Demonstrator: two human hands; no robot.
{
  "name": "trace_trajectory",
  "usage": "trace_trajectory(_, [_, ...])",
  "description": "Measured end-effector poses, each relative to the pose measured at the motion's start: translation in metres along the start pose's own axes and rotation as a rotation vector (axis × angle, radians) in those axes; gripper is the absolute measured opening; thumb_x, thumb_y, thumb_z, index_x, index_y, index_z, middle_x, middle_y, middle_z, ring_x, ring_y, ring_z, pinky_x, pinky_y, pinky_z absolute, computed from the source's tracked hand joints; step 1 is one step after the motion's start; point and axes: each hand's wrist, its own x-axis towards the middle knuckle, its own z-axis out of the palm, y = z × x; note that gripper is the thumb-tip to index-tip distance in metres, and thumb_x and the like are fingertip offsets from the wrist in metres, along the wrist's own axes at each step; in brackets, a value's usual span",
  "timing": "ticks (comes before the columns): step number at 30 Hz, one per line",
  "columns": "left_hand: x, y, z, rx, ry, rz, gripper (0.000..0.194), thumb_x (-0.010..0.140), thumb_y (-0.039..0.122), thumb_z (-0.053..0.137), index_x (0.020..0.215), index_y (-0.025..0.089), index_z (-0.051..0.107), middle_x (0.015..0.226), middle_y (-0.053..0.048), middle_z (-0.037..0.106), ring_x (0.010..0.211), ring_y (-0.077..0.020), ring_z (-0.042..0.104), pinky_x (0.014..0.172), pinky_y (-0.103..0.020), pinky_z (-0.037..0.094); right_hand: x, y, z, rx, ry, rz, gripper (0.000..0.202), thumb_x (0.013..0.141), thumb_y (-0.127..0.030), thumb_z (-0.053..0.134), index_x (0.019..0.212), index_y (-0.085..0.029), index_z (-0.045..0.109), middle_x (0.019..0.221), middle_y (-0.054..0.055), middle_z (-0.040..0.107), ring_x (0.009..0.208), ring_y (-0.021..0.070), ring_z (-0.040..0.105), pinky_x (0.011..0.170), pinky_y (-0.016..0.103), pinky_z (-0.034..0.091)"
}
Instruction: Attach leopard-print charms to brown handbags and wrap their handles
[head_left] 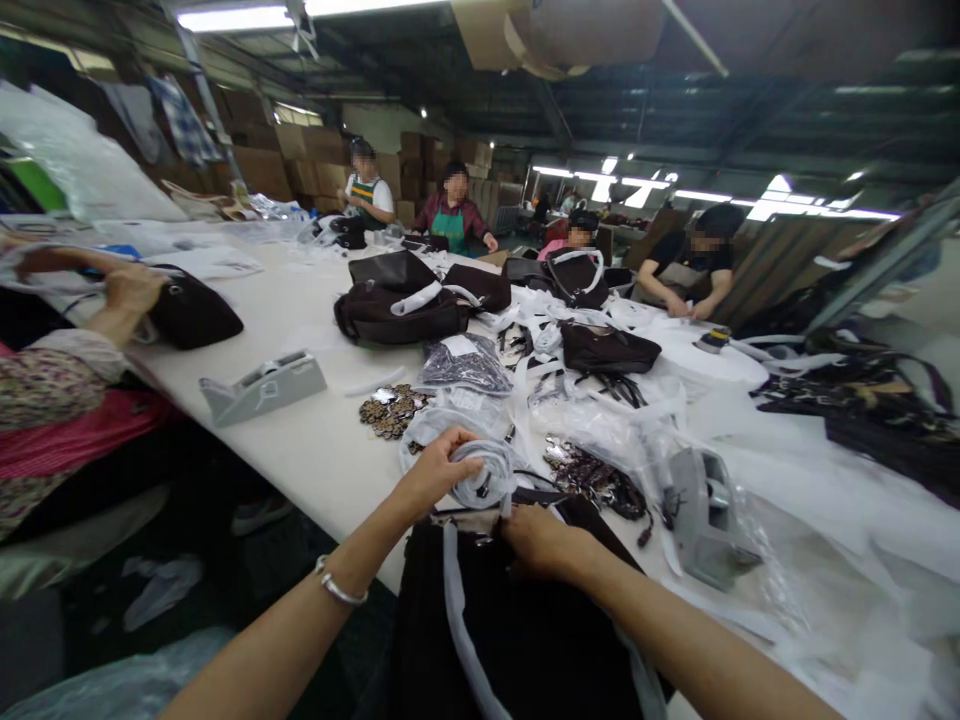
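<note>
The left grip (471, 451) pinches a pale coil (487, 484) above the mouth of a dark bag (547, 630). The right grip (513, 527) touches that mouth, its closure unclear. The bag sits beside the tabletop (330, 460), mouth pointing away, long axis uncertain. Beyond, a clear packet (463, 366) contains dark pieces.

Bag-making factory workshop, long white worktable (341, 260) strewn with dark handbags (405, 312), aproned workers (450, 220) around it, stacked cardboard boxes (304, 160), fluorescent tubes (236, 19) overhead.
</note>
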Motion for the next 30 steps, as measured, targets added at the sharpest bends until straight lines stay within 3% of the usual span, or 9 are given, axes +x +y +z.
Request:
trace_trajectory(5, [0.001, -0.033, 0.005, -0.192, 0.046, -0.220, 0.045, 0.061, 0.034, 0.082, 0.095, 0.014, 0.060, 0.085, -0.002, 0.065, 0.071, -0.0141, 0.059, 0.068, -0.026, 0.046, 0.002, 0.000, -0.001, 0.011, -0.047, 0.028, 0.068, 0.051, -0.032, 0.086, 0.114, -0.017, 0.067, 0.120, 0.013, 0.065, 0.112, 0.0318, 0.059, 0.096, 0.037, 0.046])
trace_trajectory(9, [-0.007, -0.043, 0.003, -0.245, 0.031, -0.287, 0.048, 0.060, 0.035, 0.082, 0.095, 0.014, 0.059, 0.084, -0.003, 0.066, 0.071, -0.0153, 0.061, 0.069, -0.027, 0.047, 0.003, 0.005, -0.008, 0.094, -0.136, 0.108, 0.062, 0.049, -0.035, 0.086, 0.107, -0.019, 0.070, 0.109, 0.008, 0.071, 0.098, 0.0266, 0.066, 0.075, 0.028, 0.051])
trace_trajectory(13, [-0.010, -0.051, -0.003, -0.336, 0.045, -0.334, 0.044, 0.061, 0.030, 0.082, 0.095, 0.013, 0.060, 0.084, -0.003, 0.066, 0.072, -0.0132, 0.060, 0.069, -0.024, 0.046, -0.009, 0.005, -0.019, 0.124, -0.071, 0.082, 0.037, 0.062, -0.036, 0.079, 0.095, -0.020, 0.073, 0.091, 0.003, 0.073, 0.081, 0.0201, 0.067, 0.054, 0.022, 0.041])
trace_trajectory(16, [-0.010, -0.050, -0.006, -0.361, 0.048, -0.341, 0.042, 0.061, 0.029, 0.082, 0.094, 0.013, 0.061, 0.082, -0.003, 0.066, 0.069, -0.0125, 0.059, 0.067, -0.024, 0.045, -0.035, -0.007, -0.032, 0.073, 0.036, 0.003, 0.023, 0.068, -0.032, 0.075, 0.089, -0.023, 0.070, 0.081, -0.001, 0.072, 0.075, 0.0175, 0.066, 0.051, 0.022, 0.032])
trace_trajectory(19, [-0.009, -0.043, -0.002, -0.359, 0.004, -0.325, 0.042, 0.062, 0.029, 0.081, 0.095, 0.013, 0.061, 0.083, -0.002, 0.065, 0.070, -0.0129, 0.058, 0.068, -0.024, 0.044, -0.065, -0.028, -0.048, -0.033, 0.176, -0.034, 0.011, 0.076, -0.025, 0.067, 0.086, -0.023, 0.066, 0.077, -0.001, 0.071, 0.072, 0.0168, 0.066, 0.051, 0.025, 0.027])
trace_trajectory(22, [-0.006, -0.027, 0.010, -0.309, -0.185, -0.264, 0.042, 0.066, 0.029, 0.079, 0.102, 0.014, 0.063, 0.091, -0.003, 0.065, 0.074, -0.0128, 0.058, 0.069, -0.024, 0.043, -0.086, -0.046, -0.060, -0.146, 0.275, -0.134, 0.003, 0.081, -0.021, 0.061, 0.084, -0.021, 0.061, 0.078, 0.000, 0.070, 0.066, 0.0156, 0.064, 0.050, 0.027, 0.023])
trace_trajectory(26, [0.000, 0.009, 0.025, -0.103, -0.374, -0.160, 0.038, 0.073, 0.027, 0.073, 0.109, 0.016, 0.063, 0.093, -0.002, 0.064, 0.076, -0.0124, 0.055, 0.071, -0.024, 0.041, -0.095, -0.058, -0.065, -0.280, 0.315, -0.233, 0.009, 0.080, -0.016, 0.060, 0.085, -0.022, 0.056, 0.077, -0.002, 0.070, 0.055, 0.0142, 0.060, 0.043, 0.027, 0.017])
trace_trajectory(30, [0.001, 0.047, 0.026, 0.073, -0.515, -0.047, 0.037, 0.072, 0.023, 0.072, 0.107, 0.016, 0.061, 0.091, -0.001, 0.061, 0.082, -0.0144, 0.053, 0.075, -0.025, 0.041, -0.105, -0.059, -0.066, -0.380, 0.397, -0.236, 0.017, 0.076, -0.011, 0.061, 0.083, -0.023, 0.052, 0.068, -0.004, 0.068, 0.046, 0.0148, 0.057, 0.038, 0.029, 0.009])
